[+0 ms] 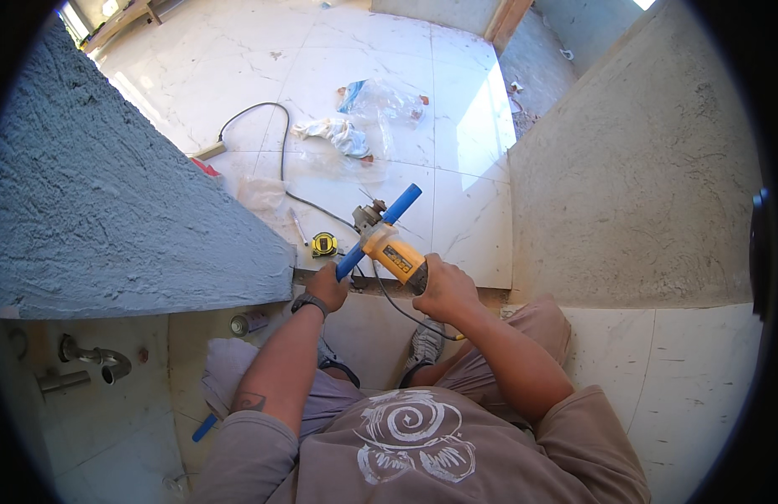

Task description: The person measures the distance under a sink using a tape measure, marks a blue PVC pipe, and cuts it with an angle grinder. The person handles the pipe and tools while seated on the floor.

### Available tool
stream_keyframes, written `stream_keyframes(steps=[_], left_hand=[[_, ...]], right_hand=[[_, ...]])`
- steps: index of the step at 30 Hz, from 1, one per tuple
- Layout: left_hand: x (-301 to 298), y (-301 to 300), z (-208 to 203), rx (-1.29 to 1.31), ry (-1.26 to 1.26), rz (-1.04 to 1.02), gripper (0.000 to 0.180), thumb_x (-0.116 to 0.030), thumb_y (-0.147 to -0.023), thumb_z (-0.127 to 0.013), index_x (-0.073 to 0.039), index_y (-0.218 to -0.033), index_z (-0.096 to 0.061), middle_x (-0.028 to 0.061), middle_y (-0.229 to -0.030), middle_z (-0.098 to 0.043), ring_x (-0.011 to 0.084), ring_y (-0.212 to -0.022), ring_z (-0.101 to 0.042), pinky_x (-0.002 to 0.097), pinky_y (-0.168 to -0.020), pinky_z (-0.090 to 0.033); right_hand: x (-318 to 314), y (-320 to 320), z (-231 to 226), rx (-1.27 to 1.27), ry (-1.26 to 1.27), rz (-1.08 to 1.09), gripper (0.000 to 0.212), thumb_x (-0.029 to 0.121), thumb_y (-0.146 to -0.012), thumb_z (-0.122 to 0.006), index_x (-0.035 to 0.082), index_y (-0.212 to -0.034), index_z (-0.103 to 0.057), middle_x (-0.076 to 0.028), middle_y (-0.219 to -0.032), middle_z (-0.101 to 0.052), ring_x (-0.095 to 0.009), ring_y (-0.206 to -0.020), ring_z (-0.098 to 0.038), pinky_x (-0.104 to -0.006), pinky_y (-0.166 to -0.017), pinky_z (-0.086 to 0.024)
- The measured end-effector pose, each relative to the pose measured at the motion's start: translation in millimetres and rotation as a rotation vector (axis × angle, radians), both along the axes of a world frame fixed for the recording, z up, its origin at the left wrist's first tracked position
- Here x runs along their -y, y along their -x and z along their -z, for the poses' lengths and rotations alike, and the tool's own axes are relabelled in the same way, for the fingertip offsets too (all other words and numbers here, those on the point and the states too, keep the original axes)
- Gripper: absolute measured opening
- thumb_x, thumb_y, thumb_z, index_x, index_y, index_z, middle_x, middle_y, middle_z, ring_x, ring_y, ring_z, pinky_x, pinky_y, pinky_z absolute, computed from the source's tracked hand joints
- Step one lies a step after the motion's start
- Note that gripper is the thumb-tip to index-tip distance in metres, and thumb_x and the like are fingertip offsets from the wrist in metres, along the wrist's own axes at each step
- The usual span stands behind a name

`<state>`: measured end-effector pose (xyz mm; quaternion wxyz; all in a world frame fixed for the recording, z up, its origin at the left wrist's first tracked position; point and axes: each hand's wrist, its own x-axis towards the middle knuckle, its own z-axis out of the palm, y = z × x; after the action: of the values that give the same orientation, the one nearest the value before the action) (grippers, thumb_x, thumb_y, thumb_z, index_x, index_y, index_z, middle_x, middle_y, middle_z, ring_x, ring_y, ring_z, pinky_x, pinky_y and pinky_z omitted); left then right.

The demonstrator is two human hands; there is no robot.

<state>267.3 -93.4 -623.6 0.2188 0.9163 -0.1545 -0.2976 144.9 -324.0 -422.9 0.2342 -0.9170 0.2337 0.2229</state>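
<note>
My left hand [328, 287] is closed around the lower end of a blue pipe [403, 204], which slants up to the right. In my right hand [447, 287] is the dark rear body of a yellow angle grinder [394, 256]. The grinder lies across the pipe and hides its middle. Its metal head [369, 217] points up and to the left, beside the pipe; whether the disc touches the pipe I cannot tell. A dark cord runs from the grinder's rear, near my right wrist. A yellow and black tape measure [324, 244] lies just beyond my left hand.
A black cable [285, 143] winds over the white tiled floor [330, 46] to a power strip [209, 151]. Crumpled plastic and cloth [343, 134] lie ahead. Rough walls flank me left [128, 202] and right [632, 185]. A can [248, 323] and metal pipe fittings [95, 357] are at left.
</note>
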Motion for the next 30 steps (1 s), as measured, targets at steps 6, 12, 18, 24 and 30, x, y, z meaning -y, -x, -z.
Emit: stream_keyframes(steps=[6,12,18,24,30], left_hand=[[6.6,2.1,-18.7,-0.016,-0.029,0.015,0.048,-0.05,-0.098,-0.071,-0.008,-0.118,-0.063,0.0229,-0.112,-0.076,0.0414,-0.107,-0.074,0.0524,-0.094,-0.057],[7.0,-1.3,-21.8,-0.026,-0.061,0.029,0.052,-0.054,-0.098,-0.071,-0.008,-0.121,-0.063,0.0214,-0.11,-0.077,0.0402,-0.107,-0.074,0.0511,-0.094,-0.058],[7.9,-1.1,-22.7,-0.041,-0.077,0.035,0.052,-0.054,-0.098,-0.07,-0.009,-0.122,-0.063,0.0208,-0.111,-0.077,0.0395,-0.108,-0.074,0.0508,-0.094,-0.058],[7.6,-0.3,-21.8,-0.037,-0.067,0.028,0.051,-0.053,-0.098,-0.071,-0.009,-0.121,-0.063,0.0211,-0.111,-0.077,0.0397,-0.107,-0.074,0.0511,-0.094,-0.057],[7.0,0.4,-21.3,-0.035,-0.055,0.024,0.05,-0.053,-0.098,-0.071,-0.009,-0.12,-0.063,0.0211,-0.11,-0.077,0.04,-0.106,-0.074,0.0514,-0.094,-0.057]], right_hand=[[1.1,-3.2,4.8,-0.02,-0.002,0.005,0.057,0.022,-0.075,-0.081,0.002,-0.121,-0.055,-0.025,-0.109,-0.074,-0.043,-0.107,-0.073,-0.05,-0.093,-0.058],[4.0,-4.4,6.8,-0.03,0.009,0.013,0.058,0.022,-0.075,-0.082,0.003,-0.123,-0.055,-0.024,-0.11,-0.074,-0.043,-0.108,-0.073,-0.0498,-0.094,-0.058],[5.3,-5.1,8.3,-0.047,0.009,0.003,0.058,0.023,-0.075,-0.082,0.003,-0.123,-0.055,-0.024,-0.112,-0.074,-0.042,-0.108,-0.073,-0.0496,-0.095,-0.058],[5.1,-5.5,10.0,-0.059,0.009,-0.004,0.057,0.023,-0.076,-0.081,0.003,-0.122,-0.055,-0.025,-0.111,-0.074,-0.043,-0.108,-0.073,-0.0498,-0.095,-0.058],[6.1,-6.6,9.5,-0.07,0.009,-0.011,0.056,0.021,-0.076,-0.08,0.002,-0.122,-0.055,-0.025,-0.11,-0.074,-0.043,-0.108,-0.073,-0.0495,-0.094,-0.058]])
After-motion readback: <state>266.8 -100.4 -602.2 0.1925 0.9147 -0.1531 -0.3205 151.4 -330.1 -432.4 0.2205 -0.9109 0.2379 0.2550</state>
